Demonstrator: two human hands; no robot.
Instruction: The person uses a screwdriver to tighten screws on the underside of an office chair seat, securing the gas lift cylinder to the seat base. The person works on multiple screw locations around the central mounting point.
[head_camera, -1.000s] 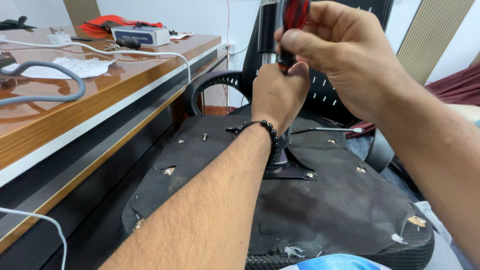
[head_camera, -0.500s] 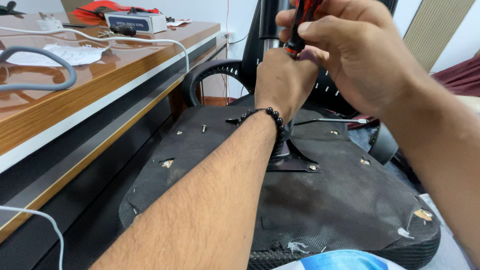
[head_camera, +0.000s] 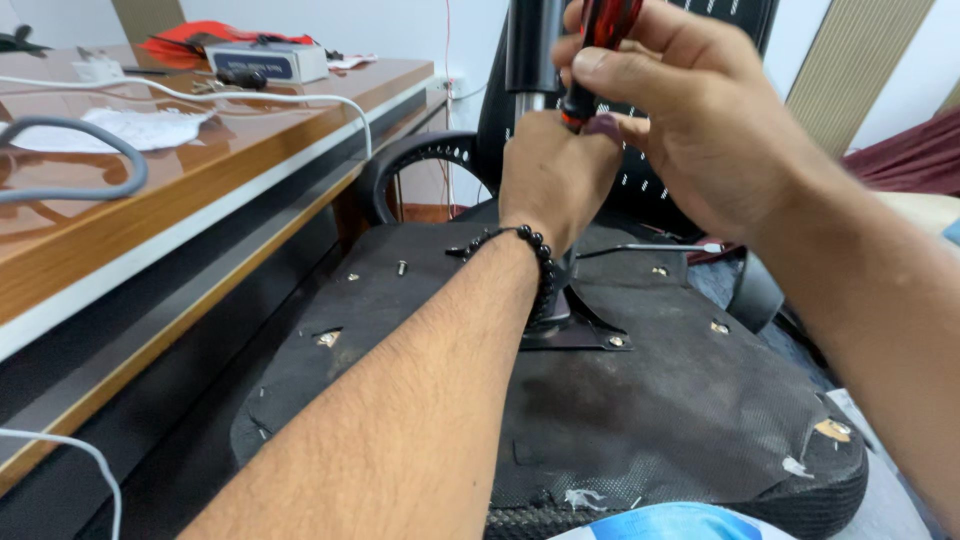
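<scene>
Both hands sit slightly higher & nearer the cam vs half a sec back; little else differs. Right hand (head_camera: 700, 130) grip is clamped on the red-black screwdriver (head_camera: 600, 50), tip hidden behind the left hand (head_camera: 550, 175), whose grip is curled at the steel post (head_camera: 533, 50) above the upturned chair seat (head_camera: 640, 420). Loose screw (head_camera: 402, 267) lies far left on the seat, desk (head_camera: 230, 170) left. Looks like turning goes on, not done yet.

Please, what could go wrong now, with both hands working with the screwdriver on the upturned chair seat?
The right hand grips the red-and-black screwdriver just above the left hand; if the tool slips, it may jab that hand. The chair seat lies bottom-up and might shift under pressure. A loose screw stands on the seat and could roll off.
</scene>
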